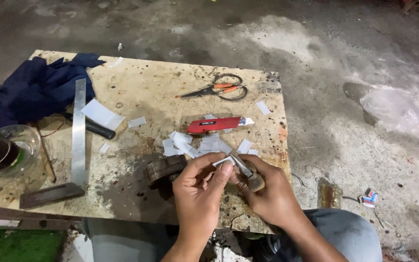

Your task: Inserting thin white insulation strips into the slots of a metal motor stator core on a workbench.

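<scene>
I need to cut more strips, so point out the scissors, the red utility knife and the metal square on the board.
scissors (217, 89): head view, on the pivot where the blades meet the handles.
red utility knife (213, 124): head view, on the middle of its red body.
metal square (78, 131): head view, on the middle of its long steel blade.

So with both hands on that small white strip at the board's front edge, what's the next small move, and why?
Probably press the white strip down along the small metal-and-wood piece. The left hand pinches the strip's end between thumb and fingers, and the right hand grips the piece beneath it, so the strip is lined up but seems not yet flat. More cut slips lie beside the red utility knife.
</scene>
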